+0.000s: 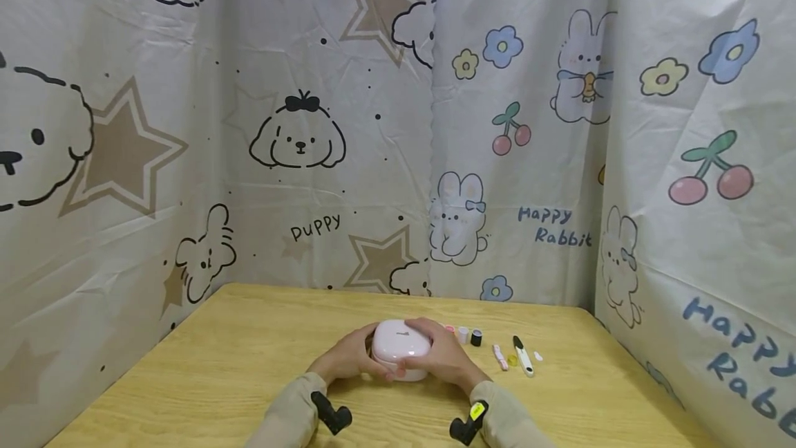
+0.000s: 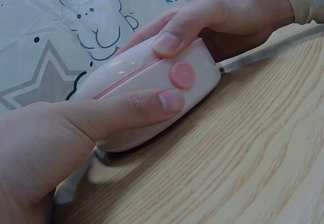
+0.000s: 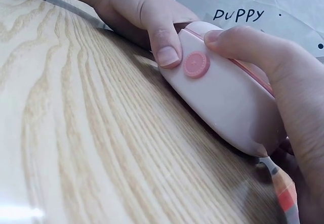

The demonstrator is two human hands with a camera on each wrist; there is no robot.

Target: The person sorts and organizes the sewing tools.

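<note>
A glossy pale pink box [image 1: 401,343] with rounded corners stands on the wooden table, its lid down. A round pink button [image 2: 182,75] sits on its front, below a darker pink seam. My left hand [image 1: 351,355] grips the left side, the thumb lying along the lower body just beside the button. From the right, my right hand [image 1: 444,357] holds the box, its thumb [image 3: 215,39] pressed at the seam above the button. Most of the other fingers are hidden behind the box.
Right of the box lie small spools, including a white spool [image 1: 463,335] and a black spool [image 1: 476,337]. Farther right are a pink-and-white strip [image 1: 500,357], a small yellow item [image 1: 513,360], black-and-white snips [image 1: 524,357] and a small white piece [image 1: 538,356]. Printed curtains [image 1: 385,123] enclose the table [image 1: 205,365].
</note>
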